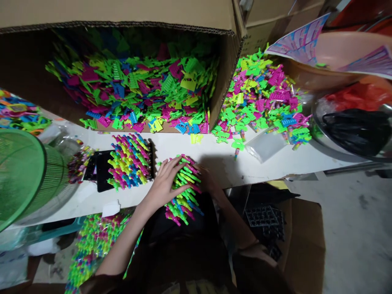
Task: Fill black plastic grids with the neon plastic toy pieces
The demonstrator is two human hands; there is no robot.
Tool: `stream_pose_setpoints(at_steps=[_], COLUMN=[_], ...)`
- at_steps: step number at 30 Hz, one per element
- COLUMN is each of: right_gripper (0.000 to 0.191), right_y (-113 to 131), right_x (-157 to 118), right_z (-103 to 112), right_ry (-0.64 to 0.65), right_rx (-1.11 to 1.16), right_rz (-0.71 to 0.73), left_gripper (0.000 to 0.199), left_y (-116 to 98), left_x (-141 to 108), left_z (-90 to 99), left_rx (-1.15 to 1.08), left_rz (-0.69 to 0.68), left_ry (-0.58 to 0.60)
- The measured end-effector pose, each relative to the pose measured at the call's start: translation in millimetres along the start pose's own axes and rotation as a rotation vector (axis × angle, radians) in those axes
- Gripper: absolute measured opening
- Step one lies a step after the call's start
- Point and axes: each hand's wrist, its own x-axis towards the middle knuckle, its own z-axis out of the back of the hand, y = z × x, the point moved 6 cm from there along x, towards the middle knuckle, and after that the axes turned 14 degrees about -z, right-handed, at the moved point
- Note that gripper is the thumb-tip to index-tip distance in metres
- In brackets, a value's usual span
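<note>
Evidently, the left hand (163,185) is clasping a plastic bundle (186,200) in front of the cardboard box (228,81), thumb and fingers parted across its slanting rows, presumably stopping them slipping. The right hand (206,178) is sitting in shadow at the bundle's other side; from here I'm not managing to tell its grip. Before the box's left half, a second bundle (130,163) is resting on a black tray (103,167), probably for neatness. The box is facing the worker, seemingly for easy reach, its corrugated edge framing glossy, knobbly neon pieces (137,90). Left of it, I'm seeing a ribbed green basket (39,171).
</note>
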Motion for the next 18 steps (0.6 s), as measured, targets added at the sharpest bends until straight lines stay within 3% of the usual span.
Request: stream_pose_setpoints(at_steps=[3,9,14,18], right_gripper=[0.025,0.025,0.024,0.021], right_y=[-7,-24,-28,-28], right_x=[0,-11,-22,-38], right_z=[23,118,152,167], right_ry=[-0.157,-0.724,-0.814,-0.755], right_rx=[-0.058,-0.467,-0.575,-0.537], right_rz=[-0.064,-0.402,-0.573,-0.726], left_gripper=[0.059,0.067,0.069,0.068], left_y=[0,-5,-12,-28], left_x=[0,-4,-17,-33], left_z=[1.3,11.7,23.8,20.3], left_rx=[-0.005,0.018,0.064,0.069], left_rz=[-0.002,0.020,0.062,0.038], left_ry=[-0.012,-0.080,-0.157,-0.105])
